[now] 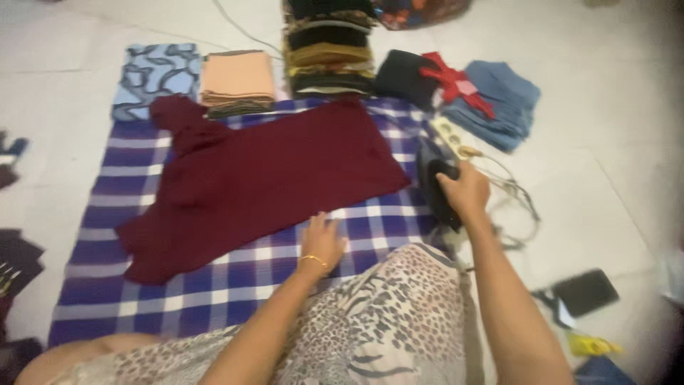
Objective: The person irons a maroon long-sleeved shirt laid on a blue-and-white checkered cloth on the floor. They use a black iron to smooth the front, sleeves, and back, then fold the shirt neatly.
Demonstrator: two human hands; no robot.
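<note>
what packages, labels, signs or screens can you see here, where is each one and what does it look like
Phone: on the pale floor right of the right forearm, a flat dark rectangle, screen dark.
Small yellow item: on the floor just below the phone, possibly a packet; too blurred to tell.
No signs or readable labels show.

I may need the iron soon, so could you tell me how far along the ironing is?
Folded stacks sit behind the checked cloth. In hand: the maroon garment lies spread out, left hand at its edge, right hand on the iron. It isn't folded yet.
</note>
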